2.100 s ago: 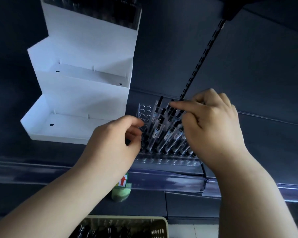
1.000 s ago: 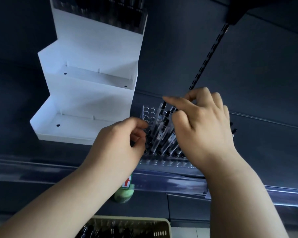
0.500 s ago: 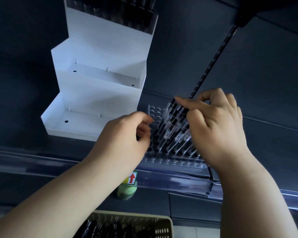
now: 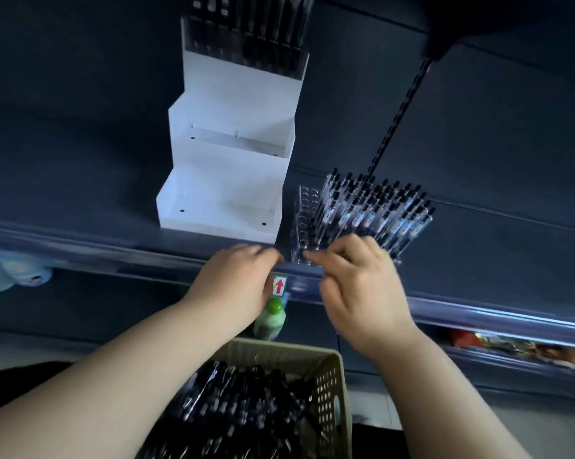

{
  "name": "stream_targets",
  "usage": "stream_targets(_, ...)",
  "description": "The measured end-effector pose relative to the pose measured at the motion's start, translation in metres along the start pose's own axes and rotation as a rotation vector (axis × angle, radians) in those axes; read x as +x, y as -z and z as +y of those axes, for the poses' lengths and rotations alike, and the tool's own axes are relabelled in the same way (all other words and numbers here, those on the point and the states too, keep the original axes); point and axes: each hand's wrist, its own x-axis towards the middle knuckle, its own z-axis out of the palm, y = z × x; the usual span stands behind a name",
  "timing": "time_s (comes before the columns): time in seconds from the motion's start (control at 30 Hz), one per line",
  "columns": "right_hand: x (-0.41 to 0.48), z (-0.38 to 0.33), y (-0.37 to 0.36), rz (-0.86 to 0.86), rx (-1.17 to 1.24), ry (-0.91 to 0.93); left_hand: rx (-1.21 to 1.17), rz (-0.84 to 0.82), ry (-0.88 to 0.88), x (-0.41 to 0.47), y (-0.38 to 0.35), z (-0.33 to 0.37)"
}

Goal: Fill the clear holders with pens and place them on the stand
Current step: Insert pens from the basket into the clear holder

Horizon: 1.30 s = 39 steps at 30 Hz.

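The clear holder (image 4: 307, 213) sits on the shelf (image 4: 81, 253), close to its front edge and just right of the white stand (image 4: 226, 193). From my hands it lies straight ahead and a little right. Its long axis runs along the shelf's front edge. The pens in it (image 4: 372, 210) fill the middle and right, standing with their clip ends leaning up and away to the right. The few columns at its left end are bare holes.

My right hand (image 4: 355, 286) is the nearer one. It is at the holder's front base, with the forefinger reaching left, the other fingers loosely curled, and nothing visible in it. My left hand (image 4: 239, 283) hangs at the shelf's front edge beside the holder's left front corner. Its fingers are curled under, and I cannot tell whether it holds anything.

The spare pens (image 4: 246, 409) lie jumbled in the basket (image 4: 336, 369) below both hands, on my side of the shelf's front edge, mostly pointing away from me. I judge the next reach goes down there, and the left hand suits the bare left columns.
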Motion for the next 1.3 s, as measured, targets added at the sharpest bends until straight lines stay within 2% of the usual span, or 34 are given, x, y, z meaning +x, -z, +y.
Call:
stream_targets(0.17,-0.057,-0.01,-0.037,-0.334,-0.038,-0.122,0.071,-0.175,0.075,-0.052,-0.023,-0.014)
stream_targets(0.37,-0.127,-0.01,-0.088,-0.785,0.007,-0.478,0.17,-0.473,0.281,-0.12,-0.062,-0.042)
stream_targets(0.43,-0.144,-0.012,-0.1,-0.855,0.032,-0.551,0.183,-0.566,0.358,-0.141,-0.073,-0.051)
stream_targets(0.5,-0.154,-0.015,-0.109,-0.873,0.051,-0.601,0.188,-0.635,0.383,-0.156,-0.082,-0.053)
stream_targets(0.7,-0.149,-0.025,-0.135,-0.864,0.089,-0.599,0.086,-0.644,0.503,-0.157,-0.096,-0.056)
stream_targets(0.8,-0.143,-0.03,-0.148,-0.866,0.111,-0.588,0.058,-0.677,0.639,-0.152,-0.101,-0.049)
stream_targets(0.87,-0.14,-0.034,-0.156,-0.863,0.127,-0.566,-0.024,-0.618,0.748,-0.149,-0.11,-0.048)
stream_targets(0.93,-0.138,-0.038,-0.164,-0.873,0.144,-0.557,-0.024,-0.644,0.744,-0.145,-0.116,-0.051)
stream_targets(1.1,-0.134,-0.047,-0.177,-0.85,0.184,-0.546,0.088,-0.519,0.648,-0.141,-0.133,-0.066)
stream_targets(1.13,-0.134,-0.048,-0.178,-0.841,0.194,-0.545,0.071,-0.534,0.642,-0.142,-0.135,-0.067)
stream_targets(1.2,-0.133,-0.051,-0.181,-0.825,0.21,-0.541,0.102,-0.541,0.682,-0.138,-0.135,-0.066)
stream_targets(1.3,-0.133,-0.054,-0.184,-0.82,0.215,-0.531,0.041,-0.519,0.843,-0.131,-0.133,-0.06)
